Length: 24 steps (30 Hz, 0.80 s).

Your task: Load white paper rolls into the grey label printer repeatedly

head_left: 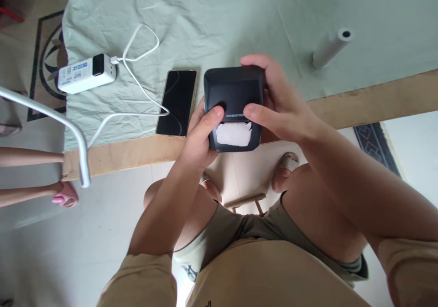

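Between both hands I hold a black label printer (pixel 236 90) above the table's front edge. Lettering runs across its face, and a white patch (pixel 233 133) shows at the end nearest me. My left hand (pixel 202 131) grips the left side, thumb on the face. My right hand (pixel 278 101) wraps the right side, its thumb on the face by the lettering and a finger at the far corner. The fingers underneath are hidden. Just left of the printer lies a smartphone (pixel 178 99) with a dark screen.
A white power bank (pixel 87 74) with a plugged-in white cable (pixel 130 114) lies on the green cloth (pixel 219 19); the cable crosses the phone. A white paper roll (pixel 330 49) is at the right. A thick white cord (pixel 61 115) hangs at left, near another person's legs (pixel 29 156).
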Tool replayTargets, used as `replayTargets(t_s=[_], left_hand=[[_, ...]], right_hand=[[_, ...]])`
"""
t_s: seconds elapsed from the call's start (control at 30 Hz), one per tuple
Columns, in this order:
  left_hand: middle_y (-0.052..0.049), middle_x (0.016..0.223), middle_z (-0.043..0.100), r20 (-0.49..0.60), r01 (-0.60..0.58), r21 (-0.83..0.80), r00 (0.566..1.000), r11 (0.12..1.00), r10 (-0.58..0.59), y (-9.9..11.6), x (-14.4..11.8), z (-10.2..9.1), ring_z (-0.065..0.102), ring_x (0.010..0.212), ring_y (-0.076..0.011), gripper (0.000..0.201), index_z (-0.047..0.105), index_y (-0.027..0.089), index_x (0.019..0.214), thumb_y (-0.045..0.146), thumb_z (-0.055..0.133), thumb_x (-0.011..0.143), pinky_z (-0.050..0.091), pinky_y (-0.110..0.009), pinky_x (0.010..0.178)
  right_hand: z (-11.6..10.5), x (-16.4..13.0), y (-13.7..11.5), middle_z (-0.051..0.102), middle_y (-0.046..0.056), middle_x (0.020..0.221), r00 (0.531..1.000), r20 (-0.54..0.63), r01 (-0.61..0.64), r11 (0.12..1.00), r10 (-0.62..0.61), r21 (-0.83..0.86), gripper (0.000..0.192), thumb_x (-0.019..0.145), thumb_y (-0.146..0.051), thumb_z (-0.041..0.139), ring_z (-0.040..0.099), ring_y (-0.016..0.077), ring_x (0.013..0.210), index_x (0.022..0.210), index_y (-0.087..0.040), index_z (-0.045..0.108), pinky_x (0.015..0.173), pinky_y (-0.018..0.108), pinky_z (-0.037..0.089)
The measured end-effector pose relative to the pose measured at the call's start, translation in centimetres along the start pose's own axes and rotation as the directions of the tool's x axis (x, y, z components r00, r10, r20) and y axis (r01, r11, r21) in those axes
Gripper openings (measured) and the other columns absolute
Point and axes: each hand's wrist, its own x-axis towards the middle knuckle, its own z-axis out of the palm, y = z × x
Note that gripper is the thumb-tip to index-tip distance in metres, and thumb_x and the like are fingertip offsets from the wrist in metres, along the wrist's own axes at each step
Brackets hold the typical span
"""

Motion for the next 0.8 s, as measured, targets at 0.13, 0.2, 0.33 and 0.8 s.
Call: replayTargets(t_s=[0.13,0.2,0.33,0.8], left_hand=[[-0.003,0.088,0.072,-0.012,-0.023,0.034,1.0,0.999,0.023,0.08,0.03,0.11,0.067,0.114,-0.0281,0.031,0.064,0.022,0.106,0.041,0.068,0.081,0.059,-0.037,0.09],[-0.004,0.092,0.072,-0.028,-0.02,0.05,0.999,0.999,0.021,0.13,0.04,0.14,0.065,0.118,-0.0294,0.034,0.064,0.022,0.107,0.042,0.07,0.079,0.059,-0.037,0.091],[-0.003,0.089,0.072,0.0,-0.012,0.038,1.0,0.999,0.012,0.36,0.03,0.15,0.065,0.117,-0.0282,0.029,0.064,0.021,0.103,0.038,0.07,0.079,0.06,-0.036,0.09],[-0.002,0.087,0.072,0.016,0.004,0.028,1.0,1.0,-0.004,0.41,0.09,0.19,0.062,0.123,-0.0284,0.026,0.065,0.023,0.102,0.038,0.071,0.08,0.058,-0.038,0.096]], right_hand=[[0.19,0.02,0.12,0.058,0.001,0.108,0.995,0.05,-0.091,0.976,0.082,0.196,0.061,0.079,-0.043,0.068,0.058,0.0098,0.075,0.132,-0.031,0.04,0.062,0.023,0.053],[0.16,0.03,0.09,0.059,0.001,0.107,0.996,0.04,-0.081,0.977,0.074,0.198,0.06,0.079,-0.041,0.068,0.057,0.0095,0.075,0.131,-0.03,0.041,0.062,0.023,0.052],[0.07,0.03,-0.13,0.058,0.002,0.108,0.998,0.015,-0.059,0.988,0.057,0.146,0.059,0.078,-0.04,0.069,0.054,0.0089,0.076,0.13,-0.029,0.043,0.059,0.021,0.049],[0.08,-0.01,-0.11,0.057,0.001,0.106,0.998,0.012,-0.067,0.989,0.066,0.129,0.06,0.077,-0.038,0.069,0.054,0.0083,0.073,0.13,-0.028,0.043,0.058,0.021,0.048]])
